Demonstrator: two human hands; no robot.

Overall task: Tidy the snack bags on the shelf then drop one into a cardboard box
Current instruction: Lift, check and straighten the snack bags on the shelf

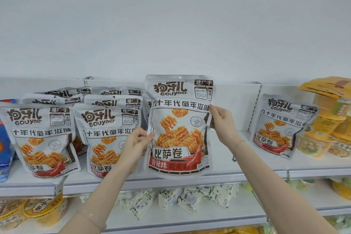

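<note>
A grey-white snack bag (178, 125) with orange crisps and a red chilli printed on it stands upright over the white shelf (171, 178), held in both hands. My left hand (135, 144) pinches its left edge at mid height. My right hand (222, 121) grips its right edge a little higher. Two rows of the same bags (106, 135) stand to the left, several deep. One more of these bags (281, 125) leans alone at the right. No cardboard box is in view.
A blue bag (4, 138) sits at the far left edge. Yellow cup snacks (326, 135) and orange packets (326, 85) fill the right end. White-green packets (190, 199) and yellow tubs (38, 209) lie on the lower shelf. A plain white wall rises behind.
</note>
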